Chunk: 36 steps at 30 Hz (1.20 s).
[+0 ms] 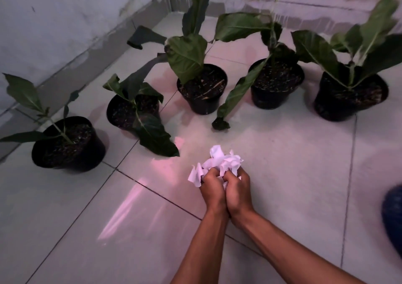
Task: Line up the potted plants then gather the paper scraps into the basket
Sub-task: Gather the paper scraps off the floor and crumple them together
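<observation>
Left hand point(212, 189) and right hand point(237, 189) pressed together, clutching the paper scraps point(217, 161); potted plants point(202, 87) lined beyond.

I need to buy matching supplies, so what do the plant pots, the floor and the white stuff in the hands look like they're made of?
Plant pots: probably thin black plastic, matte, with smooth tapered walls.
Floor: glazed ceramic tile by the look, since it is glossy, reflects light and has dark grout lines.
White scraps: paper or tissue, crumpled into sharp creases, bunched between the left hand and right hand.
</observation>
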Each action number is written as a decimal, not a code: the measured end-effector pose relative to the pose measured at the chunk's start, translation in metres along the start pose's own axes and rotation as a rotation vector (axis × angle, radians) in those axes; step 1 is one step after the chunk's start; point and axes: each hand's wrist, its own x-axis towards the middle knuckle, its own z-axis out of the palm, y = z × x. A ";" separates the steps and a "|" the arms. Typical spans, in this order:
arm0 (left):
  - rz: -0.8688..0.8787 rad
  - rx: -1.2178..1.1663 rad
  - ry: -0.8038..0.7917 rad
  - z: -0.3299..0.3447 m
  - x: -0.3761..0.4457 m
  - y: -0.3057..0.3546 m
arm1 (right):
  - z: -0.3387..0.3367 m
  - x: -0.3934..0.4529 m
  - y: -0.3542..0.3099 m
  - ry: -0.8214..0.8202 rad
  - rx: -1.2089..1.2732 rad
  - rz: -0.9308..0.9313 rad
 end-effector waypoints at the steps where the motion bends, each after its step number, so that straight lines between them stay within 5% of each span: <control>1: 0.002 0.002 -0.026 0.006 -0.008 0.002 | -0.005 -0.003 -0.010 0.016 0.005 -0.025; 16: 0.389 0.306 -0.551 0.165 -0.220 0.095 | -0.097 -0.067 -0.251 0.378 0.239 -0.481; 23: 0.429 0.402 -0.695 0.242 -0.329 0.048 | -0.218 -0.108 -0.311 0.538 0.243 -0.623; 29: 0.312 0.424 -0.802 0.278 -0.358 -0.029 | -0.323 -0.105 -0.305 0.619 -0.067 -0.491; 32: 0.558 0.817 -0.846 0.302 -0.342 -0.046 | -0.374 -0.097 -0.306 0.432 -0.500 -0.244; 36: 0.729 1.928 -1.087 0.331 -0.314 -0.039 | -0.411 -0.091 -0.318 0.043 -1.362 0.236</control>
